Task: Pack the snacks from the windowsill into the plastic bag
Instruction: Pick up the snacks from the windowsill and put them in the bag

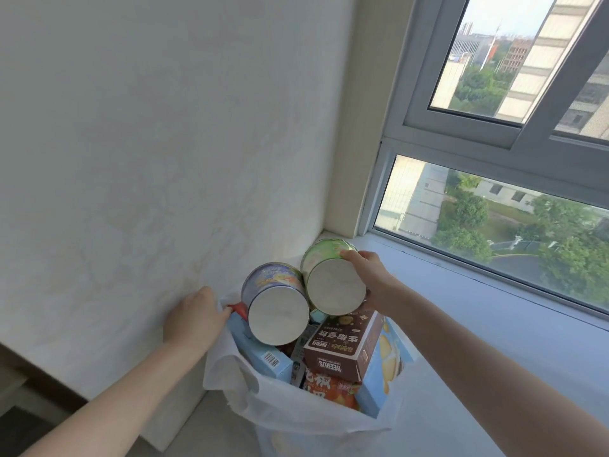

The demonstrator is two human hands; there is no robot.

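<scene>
1. Head view, nearest: a thin, white, crinkled plastic bag (290, 410) stands open against the wall (164, 159), beside the windowsill (461, 308).
2. Inside it lie flat-sided snacks: a glossy orange packet (329, 390), a pale blue carton (260, 354) with a barcode, a brown cardboard box (342, 351), and a light blue pack (382, 367) printed with yellow rounds along the right side.
3. The left hand (194, 318) grips the bag's far left rim, fingers curled over the film.
4. A purple cylindrical can (273, 295) rests tilted on top of the packed snacks, its flat pale end facing the camera.
5. Just beside it, the right hand (369, 278) clasps a green cylindrical can (329, 275) round its side, over the bag's mouth; that can is tilted the same way.
6. Beyond, the smooth pale windowsill runs under a grey-framed window (494, 159).
</scene>
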